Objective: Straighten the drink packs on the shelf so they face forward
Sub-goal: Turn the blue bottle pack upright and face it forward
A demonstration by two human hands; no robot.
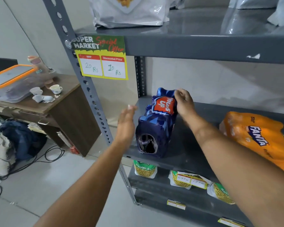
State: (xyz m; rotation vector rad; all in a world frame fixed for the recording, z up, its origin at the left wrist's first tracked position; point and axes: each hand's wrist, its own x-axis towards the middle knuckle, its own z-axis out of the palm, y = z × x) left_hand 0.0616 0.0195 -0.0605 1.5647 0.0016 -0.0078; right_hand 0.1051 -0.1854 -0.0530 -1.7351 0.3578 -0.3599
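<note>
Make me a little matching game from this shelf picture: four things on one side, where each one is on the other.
Things:
1. blue Thums Up pack
2. orange Fanta pack
3. price sign
4. cup

Places:
A. on the wooden desk at left
B. taped to the upper shelf's front edge
C. middle shelf, far right
D. middle shelf, between the two hands

Pairs: 1-D, 2-C, 3-B, 4-A

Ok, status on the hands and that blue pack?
Right hand gripping blue pack at far end. Left hand open beside it, not touching. Pack end-on, not forward. Orange pack lies apart.
</note>
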